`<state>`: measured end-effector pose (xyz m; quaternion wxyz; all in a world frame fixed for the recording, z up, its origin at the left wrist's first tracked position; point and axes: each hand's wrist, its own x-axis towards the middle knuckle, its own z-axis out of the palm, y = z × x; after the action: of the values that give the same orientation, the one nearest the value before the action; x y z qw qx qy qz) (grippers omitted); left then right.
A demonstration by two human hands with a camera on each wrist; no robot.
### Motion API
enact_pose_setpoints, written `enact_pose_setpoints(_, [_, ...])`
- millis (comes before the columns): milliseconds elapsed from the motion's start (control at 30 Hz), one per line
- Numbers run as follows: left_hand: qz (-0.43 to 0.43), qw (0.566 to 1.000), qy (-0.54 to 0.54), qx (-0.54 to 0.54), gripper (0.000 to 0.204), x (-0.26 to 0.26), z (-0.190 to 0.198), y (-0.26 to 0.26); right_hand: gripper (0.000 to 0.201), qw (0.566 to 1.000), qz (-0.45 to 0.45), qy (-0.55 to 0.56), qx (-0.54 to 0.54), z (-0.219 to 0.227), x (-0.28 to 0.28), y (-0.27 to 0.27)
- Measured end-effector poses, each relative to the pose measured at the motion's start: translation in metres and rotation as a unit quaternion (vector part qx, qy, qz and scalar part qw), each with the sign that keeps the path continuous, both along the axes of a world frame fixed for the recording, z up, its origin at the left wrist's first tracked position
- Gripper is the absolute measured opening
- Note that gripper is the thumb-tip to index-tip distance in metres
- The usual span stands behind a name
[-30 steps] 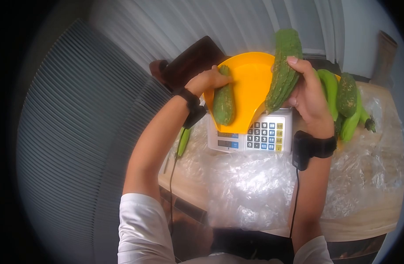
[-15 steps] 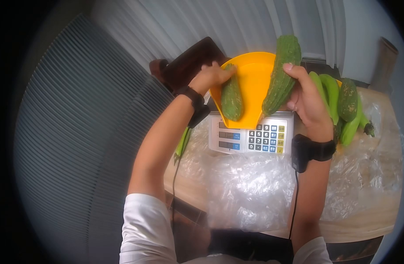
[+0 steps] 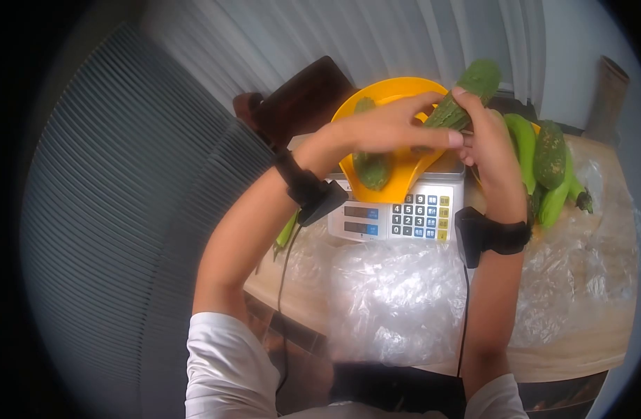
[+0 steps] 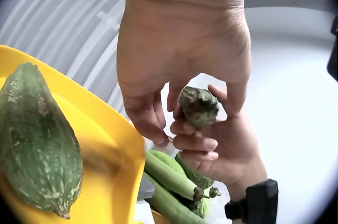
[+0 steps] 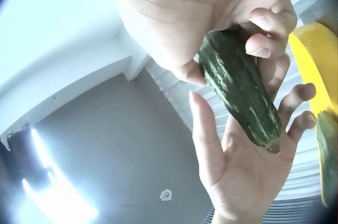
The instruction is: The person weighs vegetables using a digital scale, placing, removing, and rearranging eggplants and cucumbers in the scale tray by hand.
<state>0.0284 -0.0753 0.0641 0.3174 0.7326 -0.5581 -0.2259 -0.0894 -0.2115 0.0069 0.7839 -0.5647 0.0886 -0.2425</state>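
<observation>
A ridged green gourd (image 3: 479,80) is tilted above the right side of a yellow scoop-shaped pan (image 3: 393,85). My right hand (image 3: 493,150) grips it, thumb on the near side and fingers curled behind. My left hand (image 3: 393,129) reaches across over the pan to the gourd's lower end. In the right wrist view, that left hand (image 5: 245,176) has its thumb and fingers spread around the tapered end of the gourd (image 5: 243,89). A second gourd (image 4: 39,139) lies in the pan, partly hidden by my left arm in the head view.
Under the pan stands a white scale (image 3: 376,234) with a keypad. Long green vegetables (image 3: 557,199) and another gourd (image 3: 550,153) are heaped at the right. Clear plastic bags (image 3: 404,300) cover the near table. A green pod (image 3: 285,234) lies left of the scale.
My left hand has left the gourd in the pan and moved right to the held gourd. The right hand still holds that gourd, which now leans further right.
</observation>
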Motion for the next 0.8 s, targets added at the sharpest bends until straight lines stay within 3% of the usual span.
enact_pose_setpoints(33, [-0.003,0.997,-0.07,0.026,0.06,-0.003,-0.001,0.001,0.046,1.0,0.001,0.0,0.0,0.0,0.001,0.001])
enact_pose_setpoints(200, [0.066,0.997,-0.038,0.027,0.053,-0.005,0.001,-0.004,0.057,0.999,0.041,0.005,0.009,-0.004,0.005,0.003])
enact_pose_setpoints(300, [0.084,0.994,-0.06,-0.047,0.051,0.001,0.001,-0.003,0.06,1.0,0.013,0.008,0.009,-0.006,0.006,0.003])
enact_pose_setpoints(367, [0.202,0.963,-0.179,-0.018,0.056,0.015,0.002,-0.006,0.06,1.0,-0.005,0.001,0.003,-0.005,0.004,0.001])
enact_pose_setpoints(500, [0.282,0.941,-0.163,0.094,0.07,0.03,-0.011,-0.01,0.057,0.998,-0.017,-0.038,0.041,-0.002,0.001,-0.004])
enact_pose_setpoints(600, [0.291,0.935,-0.175,0.098,0.06,0.024,-0.031,-0.017,0.054,0.995,-0.018,-0.074,0.067,0.001,-0.003,-0.007])
enact_pose_setpoints(800, [0.278,0.939,-0.145,0.14,0.069,0.026,-0.044,-0.033,0.048,0.994,-0.016,-0.087,0.063,0.006,-0.01,-0.008])
